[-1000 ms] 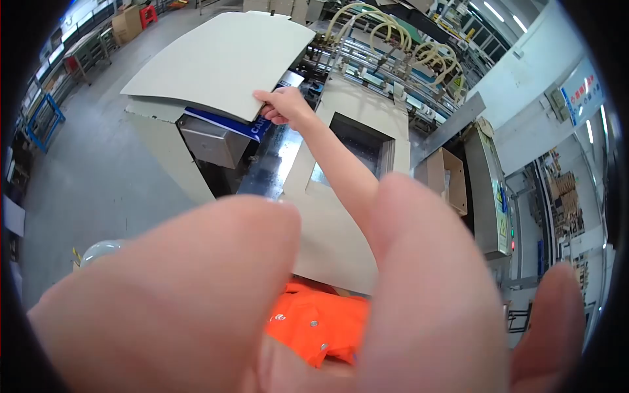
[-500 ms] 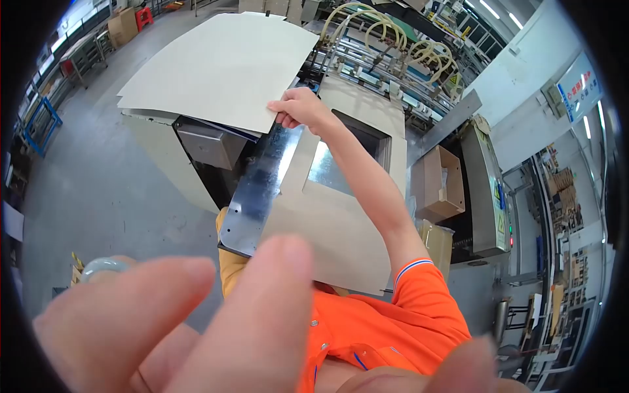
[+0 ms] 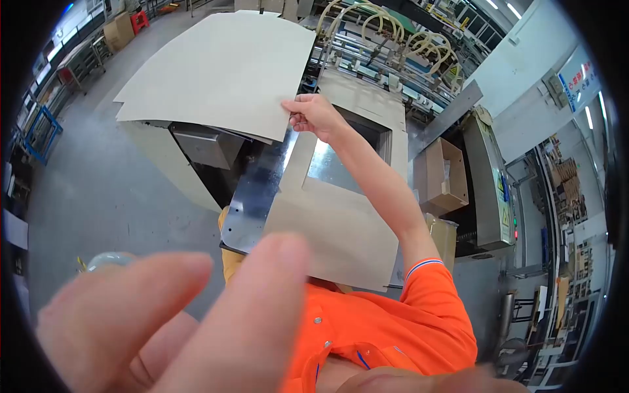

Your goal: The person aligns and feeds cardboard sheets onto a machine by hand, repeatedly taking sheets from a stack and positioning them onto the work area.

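My right hand (image 3: 317,119) is closed in a pinch on the near right corner of a large pale cardboard sheet (image 3: 216,72). This sheet lies on top of others on the machine's left side, with its near edge overhanging. Below the hand runs a shiny metal plate (image 3: 252,203). Beside it lies a tan board (image 3: 334,229) with a rectangular cut-out. Very close to the camera, my left hand (image 3: 177,308) looms large and blurred, thumb and fingers apart, with nothing visible between them. A pale green ring-like band (image 3: 110,260) shows behind it.
Beyond the boards stands a feeder mechanism (image 3: 373,65) with rods and looping hoses. An open cardboard box (image 3: 445,177) is at the right, next to a metal machine housing (image 3: 488,177). A red stool (image 3: 139,21) and a blue frame (image 3: 44,134) stand at the left.
My right hand has shifted slightly right, and the pinched corner of the cardboard sheet has moved with it. My left hand stays near the camera, almost unchanged.
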`<action>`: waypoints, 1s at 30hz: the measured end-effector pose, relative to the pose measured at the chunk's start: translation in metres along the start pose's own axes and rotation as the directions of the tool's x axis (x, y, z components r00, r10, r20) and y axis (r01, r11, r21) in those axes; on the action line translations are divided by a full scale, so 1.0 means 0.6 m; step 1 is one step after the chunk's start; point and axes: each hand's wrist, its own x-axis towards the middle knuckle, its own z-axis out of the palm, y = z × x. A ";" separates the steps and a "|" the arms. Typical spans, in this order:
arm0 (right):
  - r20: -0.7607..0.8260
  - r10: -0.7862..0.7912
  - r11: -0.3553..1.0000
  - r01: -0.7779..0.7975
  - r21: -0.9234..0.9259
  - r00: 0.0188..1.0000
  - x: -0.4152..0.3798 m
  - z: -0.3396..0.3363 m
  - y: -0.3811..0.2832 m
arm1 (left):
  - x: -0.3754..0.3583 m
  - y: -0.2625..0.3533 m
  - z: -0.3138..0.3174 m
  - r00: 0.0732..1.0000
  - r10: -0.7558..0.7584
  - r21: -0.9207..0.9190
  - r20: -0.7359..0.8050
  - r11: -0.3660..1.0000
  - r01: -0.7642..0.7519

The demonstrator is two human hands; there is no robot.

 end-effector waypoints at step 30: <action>-0.155 -0.156 0.985 0.165 0.047 0.976 -0.017 0.042 -0.029 | 0.005 -0.016 -0.039 0.996 0.022 0.046 -0.090 0.999 -0.018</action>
